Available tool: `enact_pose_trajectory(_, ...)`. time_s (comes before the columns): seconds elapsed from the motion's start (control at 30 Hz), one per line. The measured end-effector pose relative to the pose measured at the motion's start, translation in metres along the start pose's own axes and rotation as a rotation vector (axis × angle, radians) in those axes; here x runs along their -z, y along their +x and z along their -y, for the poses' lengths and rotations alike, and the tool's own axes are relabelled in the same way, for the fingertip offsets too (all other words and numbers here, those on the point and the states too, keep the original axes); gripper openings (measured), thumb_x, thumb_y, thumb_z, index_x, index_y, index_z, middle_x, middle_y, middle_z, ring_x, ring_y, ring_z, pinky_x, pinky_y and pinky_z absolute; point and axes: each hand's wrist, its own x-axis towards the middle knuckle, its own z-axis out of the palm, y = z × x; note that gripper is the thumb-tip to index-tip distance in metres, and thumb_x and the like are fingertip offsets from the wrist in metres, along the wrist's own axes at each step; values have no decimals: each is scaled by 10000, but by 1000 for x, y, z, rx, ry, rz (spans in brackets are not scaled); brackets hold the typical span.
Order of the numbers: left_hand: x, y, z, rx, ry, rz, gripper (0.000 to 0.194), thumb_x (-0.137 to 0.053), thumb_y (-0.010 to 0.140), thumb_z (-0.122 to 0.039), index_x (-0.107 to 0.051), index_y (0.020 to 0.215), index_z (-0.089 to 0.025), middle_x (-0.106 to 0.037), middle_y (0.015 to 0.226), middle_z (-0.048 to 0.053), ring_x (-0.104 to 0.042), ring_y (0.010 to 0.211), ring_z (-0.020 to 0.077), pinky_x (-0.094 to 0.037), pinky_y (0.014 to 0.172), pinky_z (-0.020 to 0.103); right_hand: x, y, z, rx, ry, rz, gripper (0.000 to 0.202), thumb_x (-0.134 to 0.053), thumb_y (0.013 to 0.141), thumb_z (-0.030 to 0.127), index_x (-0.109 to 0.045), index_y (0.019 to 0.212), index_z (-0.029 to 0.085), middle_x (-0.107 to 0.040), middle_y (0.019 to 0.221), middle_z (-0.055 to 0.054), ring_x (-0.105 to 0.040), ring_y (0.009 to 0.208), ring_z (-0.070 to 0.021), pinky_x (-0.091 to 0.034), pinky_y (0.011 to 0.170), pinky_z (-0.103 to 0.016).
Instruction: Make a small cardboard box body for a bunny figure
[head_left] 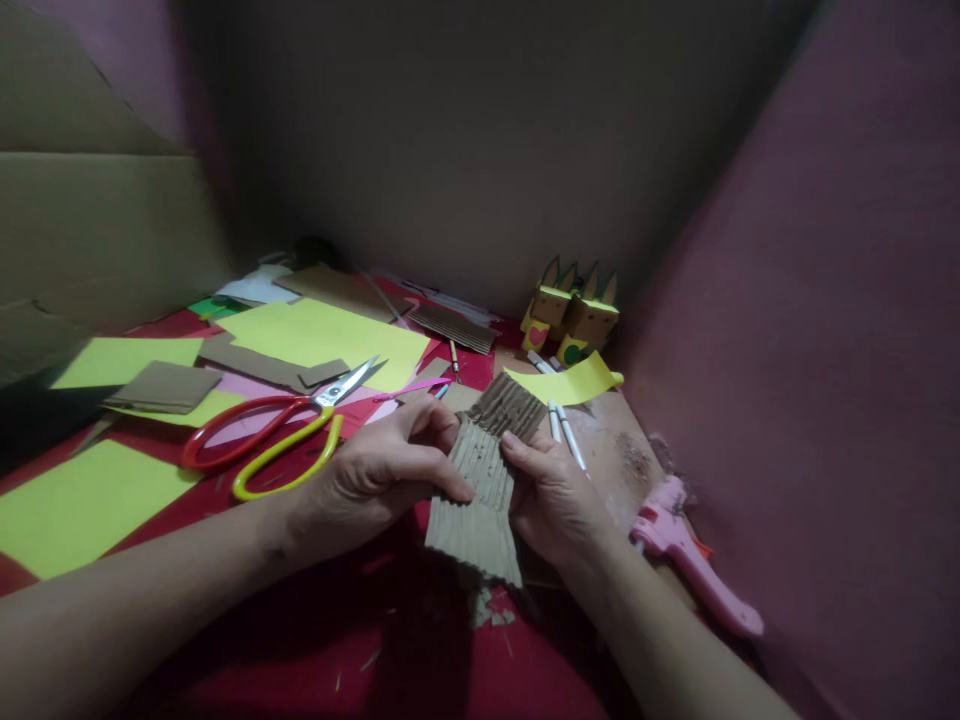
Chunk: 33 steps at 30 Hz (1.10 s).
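Observation:
A strip of corrugated cardboard [480, 490], its ridges bare, is held up in the middle of the head view. Its far part is bent and darker. My left hand [397, 455] grips the strip's left edge, with the thumb lying on the ridged face. My right hand [555, 490] pinches the right edge, thumb on top near the bend; its other fingers are hidden behind the cardboard. Scissors [326, 400] with one red and one yellow handle lie half open just beyond my left wrist.
Yellow paper sheets [330, 335] and cardboard scraps [165, 385] cover the left of the red tabletop [315, 640]. A pink glue gun [697, 570] lies at the right. Two small cardboard figures [574, 315] stand at the back, near white pens [566, 430]. Cardboard crumbs [491, 610] lie below my hands.

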Motion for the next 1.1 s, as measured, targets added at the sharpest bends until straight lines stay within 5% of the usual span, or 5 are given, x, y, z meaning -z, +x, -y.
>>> enact_pose_trajectory(0.13,4,5,-15,-181,181,-163,176,-693,832,-359,-745,948,-237,-642,938,54,-602,902,205,-523,836,323,8,2,15,72,-41,-70,179,-799,669,227,-672,792,197,-688,615,9,-694,610,-196,-589,561,-307)
enact_pose_trajectory(0.3,15,18,-16,213,327,-261,304,-601,872,-423,-600,1049,-176,-602,685,-10,-546,542,150,-436,526,275,21,7,33,241,-141,-195,152,-770,641,177,-707,779,167,-681,634,22,-600,522,-105,-527,523,-220)
enact_pose_trajectory(0.5,9,29,1,152,470,-226,308,-767,697,-427,-645,848,-188,-598,645,-34,-532,620,167,-370,587,265,21,9,26,129,-185,-149,168,-773,583,205,-679,721,190,-692,606,6,-675,620,-199,-543,582,-312)
enact_pose_trajectory(0.6,4,28,-2,130,448,-180,192,-730,706,-346,-643,642,-188,-577,574,-34,-512,590,150,-364,576,257,21,9,22,95,-210,-162,201,-789,597,225,-691,769,191,-712,611,-5,-692,638,-214,-526,589,-316)
enact_pose_trajectory(1.1,3,16,-30,-69,69,-415,236,-663,805,-403,-652,869,-176,-656,669,-10,-594,560,135,-501,526,241,17,13,12,205,-169,-208,342,-828,551,276,-739,873,205,-780,770,2,-724,821,-238,-533,828,-369)
